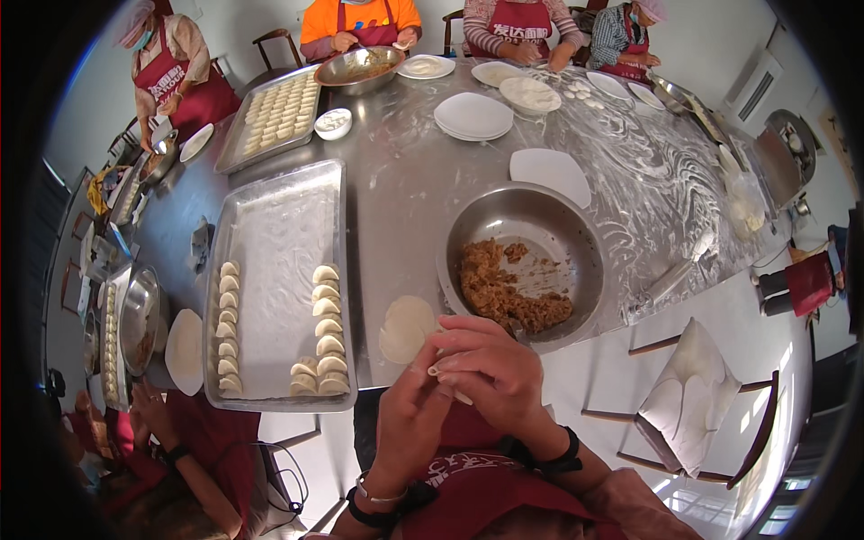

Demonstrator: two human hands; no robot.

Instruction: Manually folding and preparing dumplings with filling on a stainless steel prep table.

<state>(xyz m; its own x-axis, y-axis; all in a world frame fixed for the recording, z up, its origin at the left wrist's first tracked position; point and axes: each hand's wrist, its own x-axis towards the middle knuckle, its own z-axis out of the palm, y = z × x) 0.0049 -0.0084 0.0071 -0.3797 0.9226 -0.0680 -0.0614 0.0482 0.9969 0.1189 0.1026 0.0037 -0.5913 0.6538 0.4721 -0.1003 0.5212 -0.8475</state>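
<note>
Close to my body, at the table's near edge, my left hand (416, 400) and my right hand (497, 367) come together around a dumpling (462, 397). The fingers of both pinch its dough, and only small pale bits of it show between them. Round dough wrappers (405, 330) lie on the table just beyond my left hand. Past my right hand stands a wide steel bowl (574, 225) with brown minced filling (504, 283) in it. To the left, a floured metal tray (270, 211) carries a row of folded dumplings (328, 315) along each long side.
White plates (472, 117) and a plate nearer the bowl (551, 175) lie on the floured steel table (666, 180). Another dumpling tray (270, 112) is farther off. Co-workers in red aprons stand around, one close at my left (157, 418). A chair (693, 396) stands at right.
</note>
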